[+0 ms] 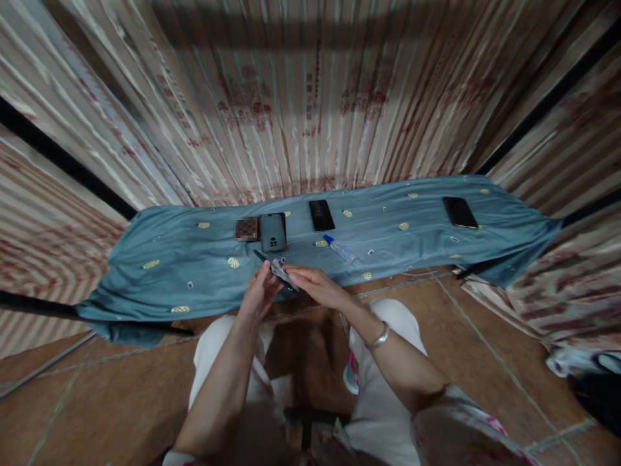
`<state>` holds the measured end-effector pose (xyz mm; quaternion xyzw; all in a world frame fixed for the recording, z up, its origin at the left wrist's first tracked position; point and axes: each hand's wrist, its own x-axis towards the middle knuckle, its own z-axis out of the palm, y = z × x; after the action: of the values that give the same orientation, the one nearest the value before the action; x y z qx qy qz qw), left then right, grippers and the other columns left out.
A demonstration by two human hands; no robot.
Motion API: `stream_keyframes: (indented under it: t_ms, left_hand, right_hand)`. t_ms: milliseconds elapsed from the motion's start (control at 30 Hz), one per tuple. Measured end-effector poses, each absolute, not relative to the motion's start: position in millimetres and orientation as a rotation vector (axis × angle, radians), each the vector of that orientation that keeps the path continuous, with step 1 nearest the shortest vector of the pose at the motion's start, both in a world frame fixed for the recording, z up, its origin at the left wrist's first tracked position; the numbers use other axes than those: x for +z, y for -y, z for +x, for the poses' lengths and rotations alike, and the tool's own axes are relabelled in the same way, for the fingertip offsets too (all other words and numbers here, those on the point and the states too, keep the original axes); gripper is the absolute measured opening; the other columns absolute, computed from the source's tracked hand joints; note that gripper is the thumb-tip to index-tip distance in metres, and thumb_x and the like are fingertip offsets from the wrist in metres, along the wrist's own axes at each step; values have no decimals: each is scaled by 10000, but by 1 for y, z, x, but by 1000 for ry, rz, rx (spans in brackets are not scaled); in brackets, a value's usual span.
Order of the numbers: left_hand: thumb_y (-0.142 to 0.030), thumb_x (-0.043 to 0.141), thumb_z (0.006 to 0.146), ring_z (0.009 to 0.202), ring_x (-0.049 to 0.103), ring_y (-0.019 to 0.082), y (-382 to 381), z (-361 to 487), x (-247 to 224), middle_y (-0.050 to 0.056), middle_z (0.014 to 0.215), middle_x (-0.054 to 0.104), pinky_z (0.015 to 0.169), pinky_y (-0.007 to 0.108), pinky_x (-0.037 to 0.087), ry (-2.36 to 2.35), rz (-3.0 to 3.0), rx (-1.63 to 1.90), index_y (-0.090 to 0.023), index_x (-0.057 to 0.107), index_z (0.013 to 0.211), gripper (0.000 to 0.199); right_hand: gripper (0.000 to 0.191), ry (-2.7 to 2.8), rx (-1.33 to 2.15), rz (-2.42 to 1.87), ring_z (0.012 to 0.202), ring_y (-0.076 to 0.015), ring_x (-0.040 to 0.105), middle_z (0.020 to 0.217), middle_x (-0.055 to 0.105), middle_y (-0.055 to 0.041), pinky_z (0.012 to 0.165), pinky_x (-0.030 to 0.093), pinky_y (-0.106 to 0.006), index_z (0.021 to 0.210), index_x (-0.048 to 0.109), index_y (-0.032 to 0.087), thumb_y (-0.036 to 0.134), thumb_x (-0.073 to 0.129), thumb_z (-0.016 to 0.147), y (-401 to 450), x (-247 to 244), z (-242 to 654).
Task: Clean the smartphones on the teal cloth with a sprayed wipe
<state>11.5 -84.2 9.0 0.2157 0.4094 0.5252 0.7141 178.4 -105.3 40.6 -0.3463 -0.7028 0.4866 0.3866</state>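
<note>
My left hand (261, 291), its fingers closed, grips a thin dark slab (261, 256) shaped like a phone, tilted almost edge-on over the front of the cloth-covered table. Against its face lies a small pale grey wipe (278, 266), pinched in the fingers of my right hand (313, 285). Just beyond my hands is a grey phone case (273, 233), partly over a dark flat thing. Beside it sits a brown square item (247, 229), blurred by pixels. A small clear bottle with a blue cap (339, 248) lies to the right of my hands.
A black phone (322, 215) lies farther back on the blue tablecloth (398, 249), and another dark phone (460, 212) rests toward the right end. Striped curtains (310, 97) enclose the table, with black poles (68, 158) at the sides. My knees are close to its front edge.
</note>
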Motion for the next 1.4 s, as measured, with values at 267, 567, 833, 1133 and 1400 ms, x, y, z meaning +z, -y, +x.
stream_keyframes:
  t_ms: [267,567,833,1133,1400]
  left_hand:
    - [-358,740,714,732,643,133,97,29,8,-1,825,712,706,242,490,-844,534,1115,-190,683,932,282]
    - [-223,799,617,753,640,135,110,39,21,-6,846,706,687,235,498,-792,569,1061,-192,673,940,349]
    - [-280,713,709,726,657,136,92,19,19,15,851,722,684,238,484,-865,472,1180,-184,668,922,239]
    - [-345,702,723,920,681,211,81,1,16,52,889,729,793,305,505,-951,428,1275,-183,647,972,302]
    - [-347,706,721,851,695,199,74,3,13,38,824,724,768,299,521,-975,411,1297,-174,642,950,294]
  right_hand:
    - [714,1714,1281,-937,1367,-179,376,1445,464,-30,1177,206,-349,1324,539,236,720,319,848,99,35,173]
    - [689,1624,1299,-1139,1363,-202,382,1474,423,-41,1156,263,-395,1381,468,228,675,319,878,88,27,171]
    - [681,1766,1255,-1058,1335,-196,425,1393,523,-48,1154,249,-381,1334,524,202,657,252,906,97,27,166]
    - [576,1866,1261,-1017,1243,-209,518,1297,608,-25,1086,339,-382,1272,584,221,562,247,953,116,47,178]
    - [543,1818,1268,-914,1259,-187,500,1321,589,-32,1113,308,-361,1289,568,219,533,263,966,126,57,184]
